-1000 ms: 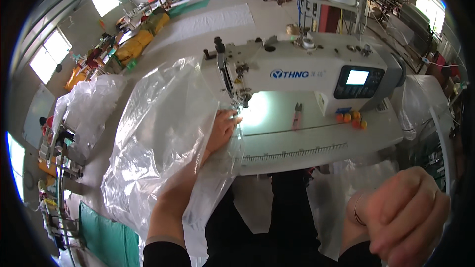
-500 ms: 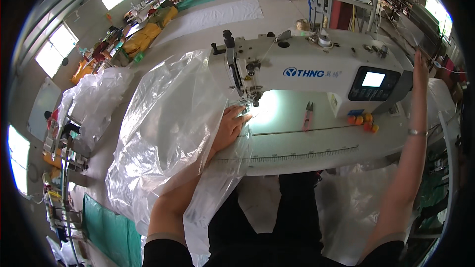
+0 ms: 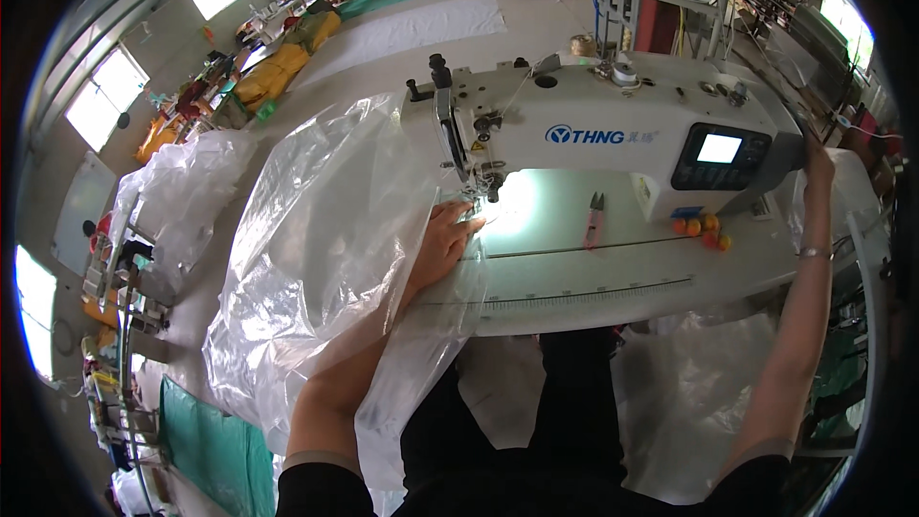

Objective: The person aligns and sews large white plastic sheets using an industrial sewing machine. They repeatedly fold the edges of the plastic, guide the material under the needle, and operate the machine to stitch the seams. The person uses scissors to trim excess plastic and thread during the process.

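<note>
A white sewing machine [image 3: 593,101] stands on a pale table with a lit needle area. My left hand [image 3: 446,237] lies on a clear plastic sheet [image 3: 316,220] just left of the needle, fingers stretched out flat beside the presser foot. The sheet billows up over the left of the table, partly covers my left forearm and hangs down toward my lap. At the machine's right end my right hand [image 3: 818,170] grips the dark handwheel [image 3: 793,146]; some of its fingers are hidden.
Thread snips [image 3: 595,220] with pink handles lie on the table [image 3: 565,273], near several small orange and yellow balls [image 3: 708,228]. A ruler strip [image 3: 593,294] runs along the front. More clear plastic [image 3: 187,191] is heaped at the left, and a green sheet [image 3: 215,450] lies below it.
My right hand has moved down at the handwheel, from reaching upward to a lower, bent position. My left hand and the plastic sheet stay almost where they were.
</note>
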Tool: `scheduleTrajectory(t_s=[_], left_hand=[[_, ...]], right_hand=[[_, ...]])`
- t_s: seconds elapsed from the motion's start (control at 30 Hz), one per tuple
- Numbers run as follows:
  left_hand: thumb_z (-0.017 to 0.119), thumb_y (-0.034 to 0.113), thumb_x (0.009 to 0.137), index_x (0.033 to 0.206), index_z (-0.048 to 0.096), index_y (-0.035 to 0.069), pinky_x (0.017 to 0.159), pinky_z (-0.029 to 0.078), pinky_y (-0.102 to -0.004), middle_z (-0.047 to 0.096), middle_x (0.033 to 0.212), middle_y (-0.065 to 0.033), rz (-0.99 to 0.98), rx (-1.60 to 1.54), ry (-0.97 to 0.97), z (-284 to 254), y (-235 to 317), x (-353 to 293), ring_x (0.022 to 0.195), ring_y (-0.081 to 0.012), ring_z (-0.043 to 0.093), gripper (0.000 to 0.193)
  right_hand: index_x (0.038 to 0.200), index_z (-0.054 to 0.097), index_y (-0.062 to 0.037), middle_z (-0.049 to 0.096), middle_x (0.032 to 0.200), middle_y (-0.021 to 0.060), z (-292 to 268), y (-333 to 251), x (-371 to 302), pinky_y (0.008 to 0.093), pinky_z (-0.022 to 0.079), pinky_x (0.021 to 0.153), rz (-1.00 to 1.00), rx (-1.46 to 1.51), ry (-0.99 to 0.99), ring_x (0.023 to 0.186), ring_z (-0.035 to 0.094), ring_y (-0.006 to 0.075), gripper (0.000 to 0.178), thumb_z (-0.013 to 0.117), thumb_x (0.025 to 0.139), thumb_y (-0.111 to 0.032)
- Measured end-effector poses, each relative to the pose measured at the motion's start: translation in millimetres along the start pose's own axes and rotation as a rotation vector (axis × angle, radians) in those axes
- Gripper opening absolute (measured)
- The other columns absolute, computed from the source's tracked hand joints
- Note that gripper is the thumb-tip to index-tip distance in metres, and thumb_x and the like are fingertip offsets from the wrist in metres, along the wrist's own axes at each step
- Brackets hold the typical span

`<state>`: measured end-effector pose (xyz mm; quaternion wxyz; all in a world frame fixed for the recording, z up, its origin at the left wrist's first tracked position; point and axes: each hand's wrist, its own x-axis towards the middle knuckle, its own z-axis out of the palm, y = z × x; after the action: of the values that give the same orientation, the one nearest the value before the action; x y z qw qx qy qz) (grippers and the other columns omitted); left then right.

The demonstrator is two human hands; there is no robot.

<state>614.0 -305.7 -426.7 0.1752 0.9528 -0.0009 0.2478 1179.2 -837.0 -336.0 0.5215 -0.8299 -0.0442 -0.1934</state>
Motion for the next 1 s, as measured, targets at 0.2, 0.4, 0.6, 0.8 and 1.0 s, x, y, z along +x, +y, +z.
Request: scheduleTrajectory(t_s=[0.2, 0.4, 0.6, 0.8, 1.0], left_hand=[[0.054, 0.000, 0.082, 0.116, 0.066, 0.010, 0.103, 0.038, -0.0442, 0.055, 0.128, -0.0177, -0.014, 0.011, -0.030, 0, 8, -5, 0.120, -0.0385, 0.049, 0.038], [0.055, 0.002, 0.081, 0.113, 0.068, 0.011, 0.103, 0.038, -0.0448, 0.055, 0.128, -0.0154, -0.036, -0.029, -0.046, -24, 36, -42, 0.121, -0.0375, 0.048, 0.036], [0.057, 0.005, 0.080, 0.114, 0.067, 0.014, 0.103, 0.037, -0.0455, 0.054, 0.127, -0.0122, -0.062, 0.007, -0.156, -40, 77, -62, 0.123, -0.0347, 0.047, 0.037], [0.058, 0.008, 0.082, 0.111, 0.067, 0.011, 0.100, 0.040, -0.0433, 0.054, 0.127, -0.0128, -0.056, 0.027, -0.193, -52, 96, -67, 0.121, -0.0327, 0.049, 0.031], [0.059, 0.008, 0.084, 0.112, 0.062, 0.002, 0.096, 0.044, -0.0415, 0.057, 0.122, -0.0174, -0.514, -0.340, -0.040, -48, 104, -44, 0.118, -0.0338, 0.051, 0.028]], right_hand=[[0.122, 0.063, -0.0047, 0.066, 0.114, 0.0035, -17, 46, -105, 0.0279, 0.046, 0.084, 0.073, 0.099, 0.075, 0.104, 0.061, 0.0180, 0.042, 0.060, 0.093, -0.036], [0.111, 0.068, -0.0077, 0.069, 0.099, 0.0040, 1, -50, -228, 0.0267, 0.048, 0.076, -0.346, -0.125, 0.187, 0.084, 0.062, 0.0145, 0.029, 0.059, 0.095, -0.029], [0.105, 0.064, -0.0065, 0.065, 0.099, 0.0121, 78, -123, -394, 0.0359, 0.051, 0.084, -0.831, -0.011, -0.257, 0.092, 0.064, 0.0277, 0.023, 0.066, 0.083, -0.012], [0.119, 0.058, -0.0036, 0.053, 0.129, 0.0143, 133, -201, -512, 0.0441, 0.040, 0.101, -1.068, 0.113, -0.908, 0.123, 0.048, 0.0302, 0.050, 0.071, 0.072, -0.014], [0.119, 0.057, -0.0003, 0.053, 0.128, 0.0145, 163, -203, -552, 0.0445, 0.038, 0.102, -1.088, 0.060, -0.867, 0.123, 0.049, 0.0304, 0.048, 0.068, 0.074, -0.013]])
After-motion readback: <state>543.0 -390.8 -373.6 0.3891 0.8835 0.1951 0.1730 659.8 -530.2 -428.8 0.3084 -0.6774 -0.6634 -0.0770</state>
